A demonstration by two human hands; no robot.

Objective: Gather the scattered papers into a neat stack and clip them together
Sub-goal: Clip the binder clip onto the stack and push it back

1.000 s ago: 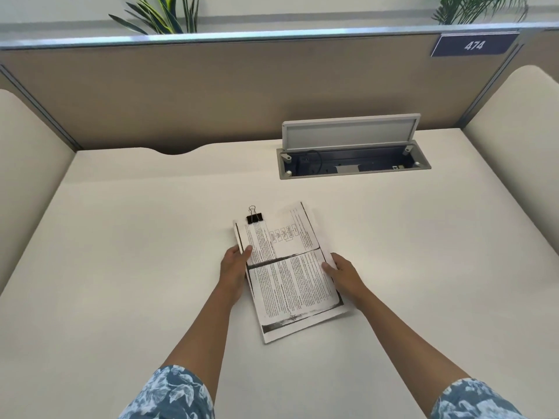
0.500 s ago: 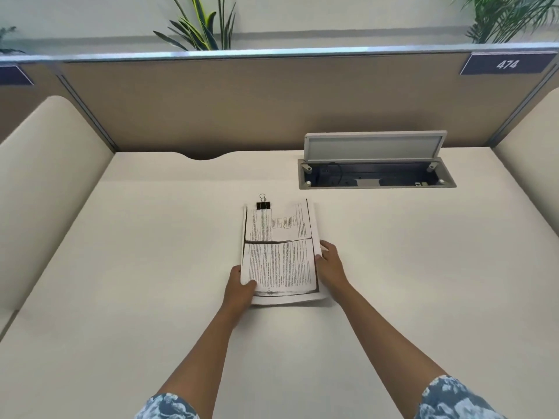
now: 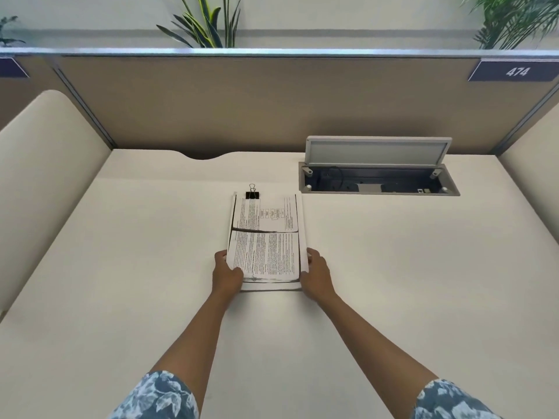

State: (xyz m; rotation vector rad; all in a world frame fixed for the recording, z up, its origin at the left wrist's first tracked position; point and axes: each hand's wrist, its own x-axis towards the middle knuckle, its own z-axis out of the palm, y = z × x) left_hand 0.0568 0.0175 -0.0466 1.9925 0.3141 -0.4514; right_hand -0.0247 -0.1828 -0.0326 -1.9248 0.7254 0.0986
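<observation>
**On the desk, both hands are gripping the clipped stack**

At mid-desk [image 3: 121,267], the stack [image 3: 266,246] is lying flat, its long sides running away from the person. Going left to right: the left hand [image 3: 227,275] is gripping the stack's near left corner, thumb lying on the top sheet and fingers tucked out of sight beneath. A clip [image 3: 252,194] is biting the far left corner, its wire handle pointing away. The right hand [image 3: 316,275] is holding the stack's near right edge, fingers curling against the side of the sheets. Farther right and well apart from the papers, a cable hatch [image 3: 378,164] is standing open in the desktop. A plate [image 3: 514,71] reading 474 is hanging on the partition at the far right.
</observation>
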